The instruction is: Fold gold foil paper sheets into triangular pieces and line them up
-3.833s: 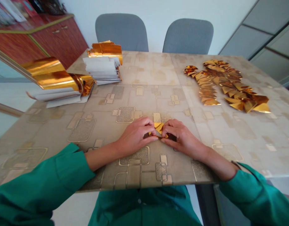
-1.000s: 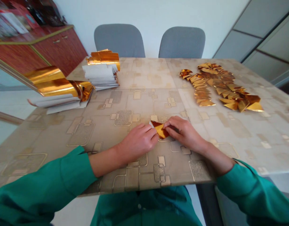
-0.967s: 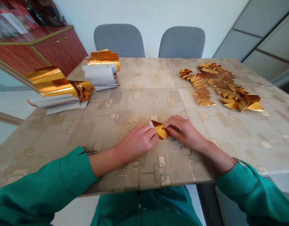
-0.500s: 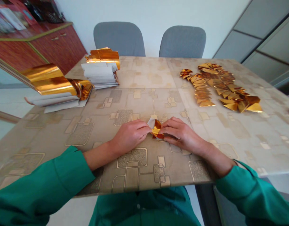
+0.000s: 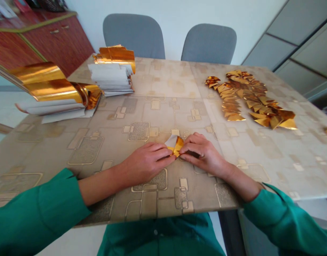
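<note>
A small piece of gold foil paper (image 5: pixel 176 145), gold on one face and whitish on the other, is partly folded near the table's front edge. My left hand (image 5: pixel 147 160) pinches its left and lower side, thumb and fingers together at the fold. On the paper's right side, my right hand (image 5: pixel 203 153) grips the edge between thumb and bent fingers. The fingertips of both hands nearly meet and hide part of the lower folds.
Gold foil sheets (image 5: pixel 51 85) lie curled at the left, beside a stack of white-backed sheets (image 5: pixel 111 76). Folded gold pieces (image 5: pixel 248 92) lie in curved rows at the back right. Two grey chairs (image 5: pixel 133 35) stand behind the patterned table (image 5: pixel 176 85).
My left hand has shifted slightly right and down over the paper's lower edge. The paper looks more folded, with less of its lower part showing. The view has tilted a little.
</note>
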### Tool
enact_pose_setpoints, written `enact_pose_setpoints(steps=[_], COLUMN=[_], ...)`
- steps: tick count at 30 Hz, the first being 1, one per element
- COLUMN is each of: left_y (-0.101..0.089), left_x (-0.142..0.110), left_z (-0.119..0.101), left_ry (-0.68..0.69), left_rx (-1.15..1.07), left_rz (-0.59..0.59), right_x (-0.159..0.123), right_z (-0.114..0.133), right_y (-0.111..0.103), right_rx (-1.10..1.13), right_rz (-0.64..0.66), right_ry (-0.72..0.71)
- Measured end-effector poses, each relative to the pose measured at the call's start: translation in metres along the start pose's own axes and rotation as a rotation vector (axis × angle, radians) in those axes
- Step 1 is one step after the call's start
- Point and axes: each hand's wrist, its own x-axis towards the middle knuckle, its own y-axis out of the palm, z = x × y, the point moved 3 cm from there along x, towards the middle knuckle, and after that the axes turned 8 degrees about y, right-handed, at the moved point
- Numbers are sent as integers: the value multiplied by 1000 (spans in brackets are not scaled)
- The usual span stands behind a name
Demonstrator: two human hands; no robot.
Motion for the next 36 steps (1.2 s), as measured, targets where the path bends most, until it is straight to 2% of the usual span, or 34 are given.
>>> enact_pose_setpoints(steps=[4, 9, 14, 22, 27, 36], left_y=[1, -3, -6, -8, -7, -1], left_x=[0, -1, -2, -1, -1, 1], left_z=[-3, -2, 0, 1, 5, -1], left_ry=[-40, -135, -106, -92, -226, -125], left_rx=[-29, -109, -155, -185, -249, -106], left_rz=[63, 13, -68, -42, -33, -18], right_x=[1, 3, 4, 2, 1, 0], right_z=[1, 2, 2, 0, 3, 7], right_y=[3, 6, 10, 16, 17, 19], right_rx=[49, 33, -16, -68, -138, -221], right_rz=[-33, -16, -51, -50, -35, -68], right_ry=[91, 150, 191, 276, 277, 265])
